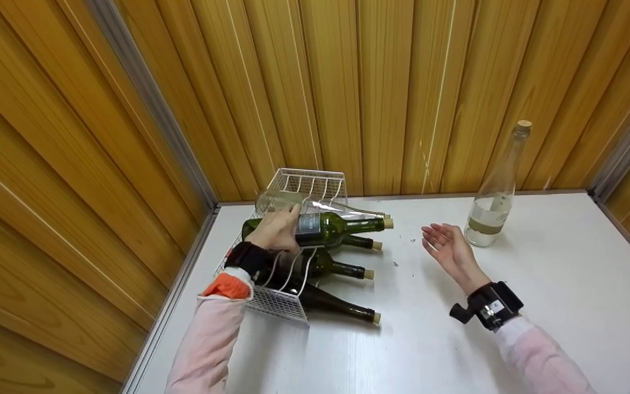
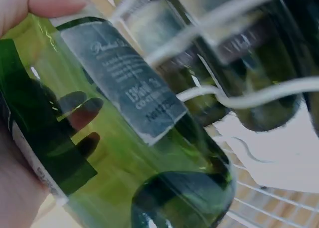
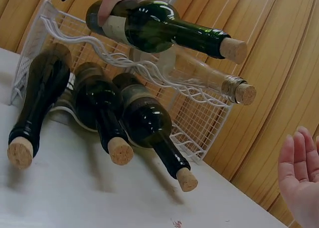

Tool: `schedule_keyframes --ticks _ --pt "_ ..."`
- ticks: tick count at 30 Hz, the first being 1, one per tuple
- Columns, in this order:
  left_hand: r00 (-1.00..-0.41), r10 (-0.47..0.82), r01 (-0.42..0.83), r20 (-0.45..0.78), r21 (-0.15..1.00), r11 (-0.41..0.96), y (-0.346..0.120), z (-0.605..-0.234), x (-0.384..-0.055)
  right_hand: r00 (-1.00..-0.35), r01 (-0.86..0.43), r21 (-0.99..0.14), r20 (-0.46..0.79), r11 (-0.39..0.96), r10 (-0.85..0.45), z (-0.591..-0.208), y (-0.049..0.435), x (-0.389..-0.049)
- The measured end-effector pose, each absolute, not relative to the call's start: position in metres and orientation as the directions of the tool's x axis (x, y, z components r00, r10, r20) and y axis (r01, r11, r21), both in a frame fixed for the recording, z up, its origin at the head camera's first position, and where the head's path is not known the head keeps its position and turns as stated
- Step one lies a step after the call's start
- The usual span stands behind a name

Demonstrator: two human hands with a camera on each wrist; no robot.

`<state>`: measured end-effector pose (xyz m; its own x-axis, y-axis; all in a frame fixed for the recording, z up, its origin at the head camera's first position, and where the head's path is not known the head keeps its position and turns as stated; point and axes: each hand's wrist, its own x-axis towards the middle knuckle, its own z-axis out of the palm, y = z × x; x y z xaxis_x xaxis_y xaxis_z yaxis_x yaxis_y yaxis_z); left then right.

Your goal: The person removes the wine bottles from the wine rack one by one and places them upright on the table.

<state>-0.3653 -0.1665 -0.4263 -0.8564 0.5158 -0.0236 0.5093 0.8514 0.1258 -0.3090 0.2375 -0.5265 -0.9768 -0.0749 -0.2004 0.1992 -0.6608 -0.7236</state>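
Note:
My left hand [image 1: 276, 229] grips a green wine bottle [image 1: 332, 230] by its body, thumb on one side and fingers round the other. The bottle lies sideways above the white wire wine rack [image 1: 282, 305], its corked neck pointing right. In the left wrist view, a grey-blue label [image 2: 127, 83] shows on its body. A clear glass bottle [image 3: 199, 78] rests on the rack's upper tier, beside the held one. My right hand [image 1: 451, 251] holds nothing, palm up with fingers extended, near a clear corked bottle [image 1: 490, 219] standing upright on the table.
Three dark corked bottles, [image 3: 42, 88] at one end, lie on the rack's lower tier with their necks sticking out over the white table [image 1: 391, 355]. Wood-panelled walls [image 1: 380, 98] enclose the table at the back and sides.

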Motion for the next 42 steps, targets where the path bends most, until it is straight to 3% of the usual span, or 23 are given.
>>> schedule_keyframes --ticks 10,20,25,33,42 --pt "-0.864 0.496 0.5 0.085 0.251 0.829 -0.116 -0.406 -0.351 -0.96 0.26 -0.47 -0.219 -0.843 -0.174 -0.517 0.23 -0.305" --pt "-0.858 0.495 0.51 0.14 0.359 0.782 -0.053 -0.4 -0.33 -0.953 0.288 -0.318 -0.194 -0.903 -0.235 -0.511 0.225 -0.302" --pt "-0.871 0.47 0.484 0.144 0.423 0.766 -0.031 -0.407 -0.322 -0.948 0.306 -0.325 -0.193 -0.895 -0.254 -0.498 0.226 -0.298" --pt "-0.911 0.399 0.373 0.099 0.608 0.701 -0.008 -0.424 -0.317 -0.966 0.259 -0.485 -0.117 -0.835 -0.231 -0.476 0.225 -0.297" --pt "-0.935 0.348 0.303 0.067 0.659 0.688 0.004 -0.448 -0.317 -0.976 0.217 -0.424 -0.099 -0.879 -0.193 -0.463 0.23 -0.302"
